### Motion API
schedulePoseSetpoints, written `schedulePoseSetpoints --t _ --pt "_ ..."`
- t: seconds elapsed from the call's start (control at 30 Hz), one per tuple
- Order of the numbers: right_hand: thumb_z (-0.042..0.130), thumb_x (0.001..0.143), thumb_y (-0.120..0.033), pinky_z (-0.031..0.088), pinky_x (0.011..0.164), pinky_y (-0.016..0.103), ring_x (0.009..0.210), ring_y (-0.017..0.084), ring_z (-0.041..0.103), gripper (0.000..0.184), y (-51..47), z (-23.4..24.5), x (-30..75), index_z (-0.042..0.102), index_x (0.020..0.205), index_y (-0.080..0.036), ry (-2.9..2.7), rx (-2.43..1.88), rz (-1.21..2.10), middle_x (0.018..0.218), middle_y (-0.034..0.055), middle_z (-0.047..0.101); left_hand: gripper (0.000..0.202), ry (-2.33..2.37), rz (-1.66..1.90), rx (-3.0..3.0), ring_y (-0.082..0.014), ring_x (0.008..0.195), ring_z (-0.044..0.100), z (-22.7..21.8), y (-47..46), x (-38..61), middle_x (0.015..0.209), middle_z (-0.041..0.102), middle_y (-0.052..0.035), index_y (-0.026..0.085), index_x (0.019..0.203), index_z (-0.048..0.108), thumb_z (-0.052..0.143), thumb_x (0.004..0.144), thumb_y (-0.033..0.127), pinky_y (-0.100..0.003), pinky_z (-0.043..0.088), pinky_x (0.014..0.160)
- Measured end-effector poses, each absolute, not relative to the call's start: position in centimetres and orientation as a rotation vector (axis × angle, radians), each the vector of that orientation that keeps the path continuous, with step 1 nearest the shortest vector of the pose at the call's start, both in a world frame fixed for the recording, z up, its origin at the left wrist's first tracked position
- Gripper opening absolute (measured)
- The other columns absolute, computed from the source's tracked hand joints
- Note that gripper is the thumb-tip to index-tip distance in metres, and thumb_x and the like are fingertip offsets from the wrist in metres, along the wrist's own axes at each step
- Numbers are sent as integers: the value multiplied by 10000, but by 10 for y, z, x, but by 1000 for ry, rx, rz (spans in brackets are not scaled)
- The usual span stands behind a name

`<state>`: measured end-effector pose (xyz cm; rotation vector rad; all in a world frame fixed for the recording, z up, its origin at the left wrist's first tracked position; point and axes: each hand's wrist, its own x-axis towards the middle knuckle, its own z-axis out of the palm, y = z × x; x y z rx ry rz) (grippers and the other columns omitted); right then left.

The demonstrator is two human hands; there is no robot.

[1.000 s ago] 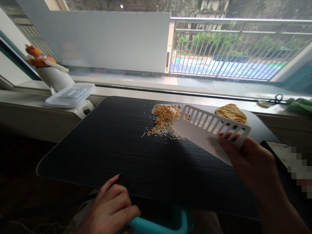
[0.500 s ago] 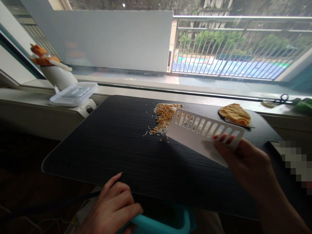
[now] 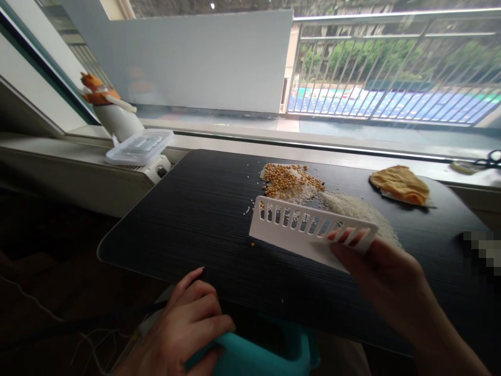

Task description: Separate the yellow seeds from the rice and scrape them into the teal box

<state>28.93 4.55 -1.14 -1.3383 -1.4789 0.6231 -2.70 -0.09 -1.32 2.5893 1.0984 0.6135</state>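
In my right hand (image 3: 376,261) is a white slotted plastic plate (image 3: 289,237), gripped at its right end and tilted over the dark table. Behind the plate lie a heap of yellow-brown beans (image 3: 287,178) mixed with white grains, and a long pile of white rice-like grains (image 3: 354,206) to its right. A few loose grains and one bean (image 3: 252,244) are scattered nearer to me. My left hand (image 3: 195,318) is closed on the rim of a turquoise container (image 3: 262,352), held just below the table's front edge. The container's inside is dark.
The black table (image 3: 168,224) stands against a windowsill. A folded tan cloth (image 3: 401,185) lies at its back right. At the left, a clear plastic box (image 3: 140,146) rests on a white ledge beside an orange-topped white figure (image 3: 117,117). Scissors (image 3: 493,158) are on the sill.
My right hand has brought the slotted plate nearer and slightly left, away from the beans, uncovering more of the heap and the white grain pile. My left hand keeps hold of the container. The view has shifted.
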Motion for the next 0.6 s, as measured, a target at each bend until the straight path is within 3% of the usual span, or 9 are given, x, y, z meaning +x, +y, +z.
schedulePoseSetpoints --t 0.23,0.37,0.47,0.6 --pt "777 769 -374 626 596 218 683 201 752 139 23 2 301 805 860 -273 -1547 -1349 934 825 14 798 285 1062 540 2585 -157 914 637 -15 1 -31 826 667 47 268 1018 666 540 832 92 -443 271 1210" --pt "811 692 -391 642 770 266 805 238 773 161 14 7 308 794 809 -282 -1120 -1518 666 834 5 796 319 1042 540 2636 -155 930 642 -13 1 -30 858 683 41 262 1031 668 545 805 73 -423 283 1206" --pt "847 641 -355 638 792 290 799 241 772 160 23 4 321 758 738 -264 -957 -1590 478 778 1 783 348 1036 562 2661 -160 928 652 -12 1 -26 874 701 34 263 1020 687 539 774 67 -406 335 1184" --pt "841 654 -403 622 834 348 871 263 761 238 40 -1 334 784 823 -246 -968 -1645 434 847 29 795 338 1099 570 2582 -169 908 646 -14 0 -19 844 697 30 269 986 707 520 779 79 -430 346 1180"
